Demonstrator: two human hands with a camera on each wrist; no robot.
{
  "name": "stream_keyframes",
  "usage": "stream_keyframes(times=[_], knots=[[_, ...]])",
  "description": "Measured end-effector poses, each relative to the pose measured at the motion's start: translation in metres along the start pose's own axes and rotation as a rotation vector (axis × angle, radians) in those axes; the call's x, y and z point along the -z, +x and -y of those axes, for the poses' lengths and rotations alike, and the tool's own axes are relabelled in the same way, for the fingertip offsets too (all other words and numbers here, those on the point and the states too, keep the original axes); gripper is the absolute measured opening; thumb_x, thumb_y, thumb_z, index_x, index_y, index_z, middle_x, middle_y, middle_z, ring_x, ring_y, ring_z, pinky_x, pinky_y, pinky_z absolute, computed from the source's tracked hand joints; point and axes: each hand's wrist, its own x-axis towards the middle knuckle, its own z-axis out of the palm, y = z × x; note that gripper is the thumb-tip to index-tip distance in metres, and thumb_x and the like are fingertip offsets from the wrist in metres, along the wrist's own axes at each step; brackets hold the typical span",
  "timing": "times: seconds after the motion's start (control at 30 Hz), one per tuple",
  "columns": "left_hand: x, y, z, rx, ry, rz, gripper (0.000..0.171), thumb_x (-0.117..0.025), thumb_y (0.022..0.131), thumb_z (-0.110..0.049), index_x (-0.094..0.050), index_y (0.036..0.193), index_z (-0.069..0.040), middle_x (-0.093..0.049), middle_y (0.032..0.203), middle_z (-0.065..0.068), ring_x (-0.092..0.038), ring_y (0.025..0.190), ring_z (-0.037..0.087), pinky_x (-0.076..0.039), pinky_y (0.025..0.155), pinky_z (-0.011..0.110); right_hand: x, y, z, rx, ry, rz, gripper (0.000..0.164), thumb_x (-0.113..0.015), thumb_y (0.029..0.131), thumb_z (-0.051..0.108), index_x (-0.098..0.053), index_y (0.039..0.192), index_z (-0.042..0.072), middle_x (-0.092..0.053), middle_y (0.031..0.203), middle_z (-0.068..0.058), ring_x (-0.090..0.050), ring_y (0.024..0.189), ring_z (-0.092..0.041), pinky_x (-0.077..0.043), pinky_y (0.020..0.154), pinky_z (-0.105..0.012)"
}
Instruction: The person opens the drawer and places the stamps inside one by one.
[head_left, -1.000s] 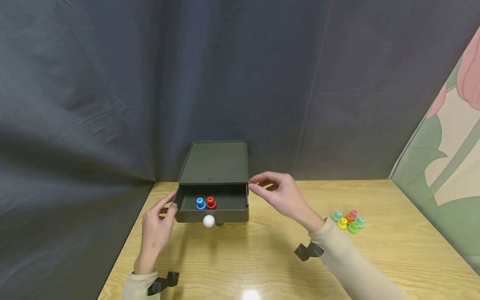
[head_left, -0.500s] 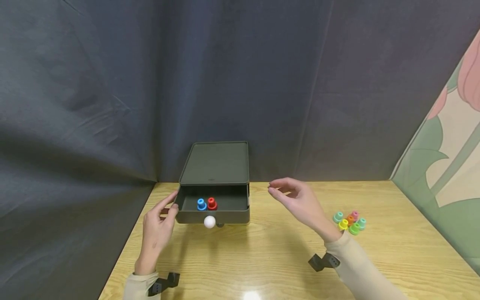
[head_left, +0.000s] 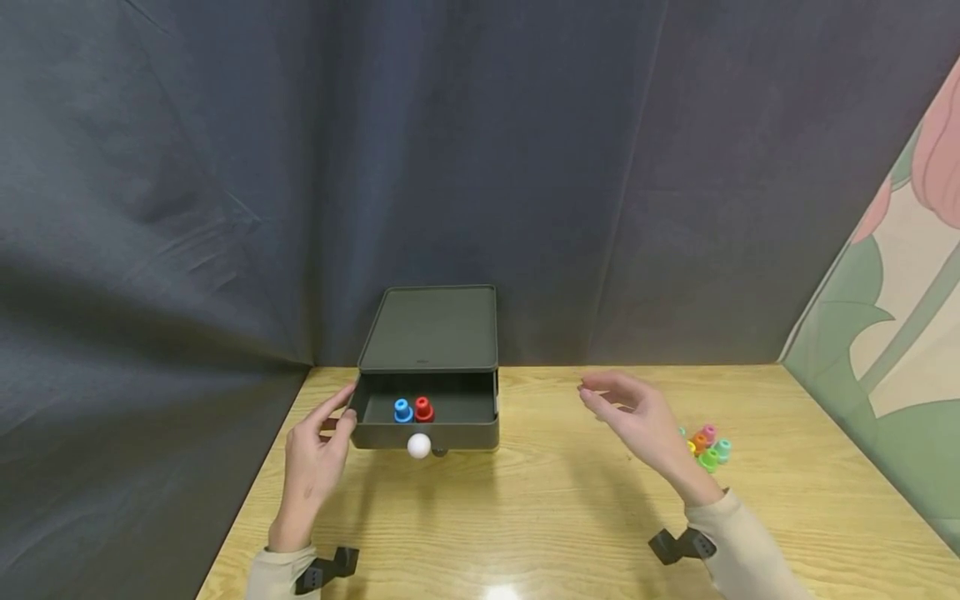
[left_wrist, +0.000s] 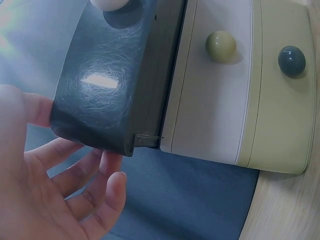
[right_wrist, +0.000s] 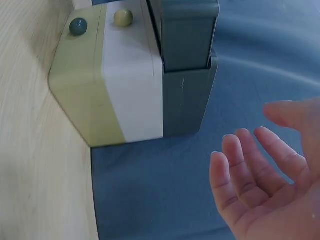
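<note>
A stacked drawer box (head_left: pixel 435 329) stands against the curtain, its dark top drawer (head_left: pixel 468 436) pulled out. Inside that drawer sit a blue peg (head_left: pixel 403 411) and a red peg (head_left: pixel 423 410), side by side. My left hand (head_left: pixel 313 454) grips the drawer's left front corner, thumb at the upper edge and fingers along the side in the left wrist view. A white knob (head_left: pixel 418 446) sticks out from the drawer front. My right hand (head_left: pixel 637 425) hovers over the table to the right of the box, fingers loosely bent, holding nothing.
Several coloured pegs (head_left: pixel 709 459) stand grouped on the wooden table (head_left: pixel 555 517), partly behind my right wrist. Below the dark drawer are a pale drawer (left_wrist: pixel 210 95) and a yellow-green drawer (left_wrist: pixel 280 110), both closed. A dark curtain (head_left: pixel 480 167) hangs behind.
My right hand has left the drawer's right side and moved rightward toward the coloured pegs, now covering some of them. The left hand and the drawer have stayed put.
</note>
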Motion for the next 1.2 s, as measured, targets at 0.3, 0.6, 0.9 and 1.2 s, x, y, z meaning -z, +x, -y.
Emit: stream_keyframes(times=[0.3,0.6,0.9,1.2], knots=[[0.001,0.000,0.001,-0.017,-0.012,0.013,0.037,-0.064,0.103,-0.013,-0.074,0.138,-0.017,-0.076,0.131,0.014,-0.064,0.085,-0.008,-0.052,0.070,0.012,0.025,-0.021,-0.032,-0.087,-0.053,-0.029,0.038,-0.066,0.107,0.035,-0.071,0.135,0.010,-0.074,0.132,-0.014,-0.073,0.096,-0.001,-0.060,0.081,-0.027],[0.000,-0.001,0.002,-0.030,-0.024,0.010,0.037,-0.064,0.103,-0.011,-0.073,0.138,-0.016,-0.076,0.132,0.014,-0.066,0.085,-0.003,-0.052,0.069,0.012,0.048,-0.043,-0.074,-0.219,-0.092,-0.027,0.049,-0.062,0.109,0.040,-0.064,0.143,0.005,-0.073,0.131,-0.021,-0.069,0.095,0.006,-0.060,0.080,-0.023],[0.001,-0.001,0.002,-0.031,-0.030,0.010,0.037,-0.064,0.103,-0.012,-0.073,0.139,-0.017,-0.075,0.133,0.013,-0.065,0.085,-0.006,-0.053,0.070,0.015,0.068,-0.053,-0.102,-0.280,-0.184,-0.050,0.053,-0.064,0.106,0.046,-0.065,0.143,0.008,-0.072,0.136,-0.017,-0.069,0.092,0.005,-0.054,0.076,-0.023],[-0.001,0.000,0.003,-0.037,-0.036,-0.004,0.036,-0.065,0.101,-0.009,-0.075,0.136,-0.014,-0.076,0.130,0.015,-0.066,0.083,-0.007,-0.053,0.068,0.011,0.078,-0.066,-0.129,-0.298,-0.260,-0.053,0.053,-0.068,0.105,0.041,-0.066,0.139,-0.001,-0.057,0.151,-0.031,-0.061,0.085,0.012,-0.054,0.069,-0.022]])
